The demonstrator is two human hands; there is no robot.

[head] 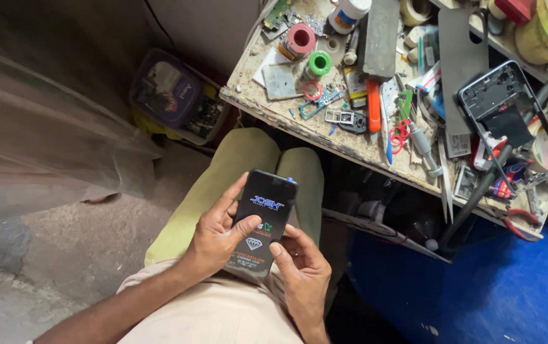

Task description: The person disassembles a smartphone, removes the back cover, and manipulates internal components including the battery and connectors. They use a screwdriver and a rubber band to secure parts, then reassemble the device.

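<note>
1. Bare concrete floor (63, 255) lies under the seated person, whose lap in olive-green trousers (235, 172) fills the near view.
2. Left hand (213, 239) grasps a black phone screen panel (262, 220) from its left edge, thumb laid across the glass.
3. Right hand (302, 271) grips the panel's lower right corner (thumb on the front face); the panel sits above the knees.
4. Beyond the knees, a cluttered workbench (267, 108) carries a green spool (318, 64), an orange-handled tool (374, 105) and an opened phone frame (510, 108).
5. Left of the bench, a plastic box of parts (175, 95) rests on the floor.
</note>
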